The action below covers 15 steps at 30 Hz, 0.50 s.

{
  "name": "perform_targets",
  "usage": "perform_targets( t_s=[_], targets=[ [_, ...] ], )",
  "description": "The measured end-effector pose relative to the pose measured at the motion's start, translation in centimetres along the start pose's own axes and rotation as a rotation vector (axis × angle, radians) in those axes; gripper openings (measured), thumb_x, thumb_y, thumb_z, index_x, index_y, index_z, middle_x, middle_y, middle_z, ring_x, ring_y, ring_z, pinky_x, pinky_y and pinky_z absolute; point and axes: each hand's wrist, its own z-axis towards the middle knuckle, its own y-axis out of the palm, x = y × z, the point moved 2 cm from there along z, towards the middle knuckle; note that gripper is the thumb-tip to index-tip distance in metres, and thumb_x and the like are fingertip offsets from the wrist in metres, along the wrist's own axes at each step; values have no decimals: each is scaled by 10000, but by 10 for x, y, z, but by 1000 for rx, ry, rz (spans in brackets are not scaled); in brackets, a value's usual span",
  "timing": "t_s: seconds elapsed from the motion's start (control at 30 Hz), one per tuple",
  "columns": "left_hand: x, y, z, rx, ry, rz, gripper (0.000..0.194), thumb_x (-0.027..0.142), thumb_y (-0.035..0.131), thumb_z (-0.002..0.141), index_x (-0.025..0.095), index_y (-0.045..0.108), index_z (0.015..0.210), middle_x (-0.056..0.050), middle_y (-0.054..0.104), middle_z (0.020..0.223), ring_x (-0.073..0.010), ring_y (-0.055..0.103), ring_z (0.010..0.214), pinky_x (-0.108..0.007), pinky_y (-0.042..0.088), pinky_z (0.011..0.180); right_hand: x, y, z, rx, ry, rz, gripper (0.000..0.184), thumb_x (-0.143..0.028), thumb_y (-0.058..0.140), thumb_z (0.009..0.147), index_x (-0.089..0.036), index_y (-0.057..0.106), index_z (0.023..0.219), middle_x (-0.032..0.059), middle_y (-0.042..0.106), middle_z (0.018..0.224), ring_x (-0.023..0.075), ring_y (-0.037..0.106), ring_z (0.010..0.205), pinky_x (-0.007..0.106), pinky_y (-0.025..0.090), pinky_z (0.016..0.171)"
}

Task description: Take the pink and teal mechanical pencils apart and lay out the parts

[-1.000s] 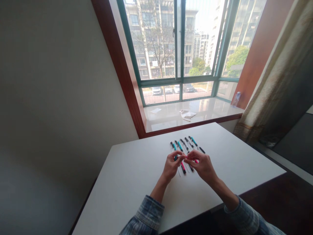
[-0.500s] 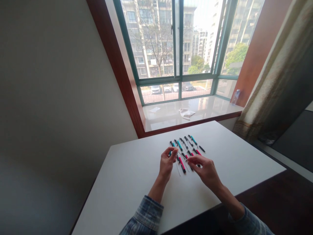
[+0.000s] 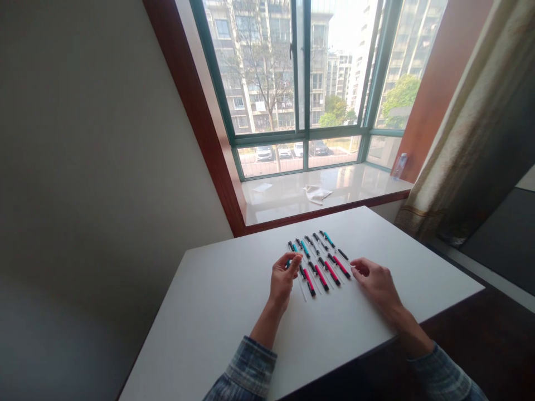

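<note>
Several taken-apart pens lie in rows on the white table [image 3: 234, 312]. Their red barrels [image 3: 330, 273] with black ends are nearest me, and teal barrels [image 3: 329, 239], black parts and thin pale refills lie farther back. My left hand [image 3: 284, 278] hovers at the rows' left side, thumb and fingers pinched; whatever is in the pinch is too small to make out, with a teal bit showing behind it. To the right of the rows, my right hand [image 3: 376, 281] is closed low over the table on a thin white pen refill [image 3: 350, 265], just short of a black pen part [image 3: 343, 254].
Beyond the table is a tiled window sill [image 3: 284, 200] with a crumpled cloth [image 3: 317, 194], a paper sheet [image 3: 262, 188] and a clear bottle [image 3: 400, 166]. A wall [image 3: 104, 167] stands to the left, a curtain [image 3: 443, 128] to the right.
My right hand has moved right, away from my left hand, uncovering the red barrels. The thin rod between the hands is no longer there. My left hand has stayed nearly in place.
</note>
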Motion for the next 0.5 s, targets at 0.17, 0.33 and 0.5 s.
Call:
perform_targets(
  t_s=[0.17,0.33,0.5],
  targets=[
    [-1,0,0,-1,-8,14,366,522,812,767,175,743,862,5,562,770,-82,398,630,-203,344,568,-2,5,3,-23,-21,-61,228,-368,582,854,-246,755,938,31,766,833,212,697,736,317,507,730],
    [1,2,-1,-2,-24,18,374,523,824,748,175,747,860,8,549,748,-86,410,632,-204,359,574,-3,7,7,-47,-23,-114,211,-351,583,852,-251,757,920,22,755,798,207,692,727,310,482,714],
    [4,3,-2,2,-26,27,393,537,833,724,171,750,839,3,554,732,-94,417,623,-210,366,570,-2,10,9,-40,-40,-134,219,-351,578,856,-237,757,910,32,757,792,205,692,698,307,475,677]
  ],
)
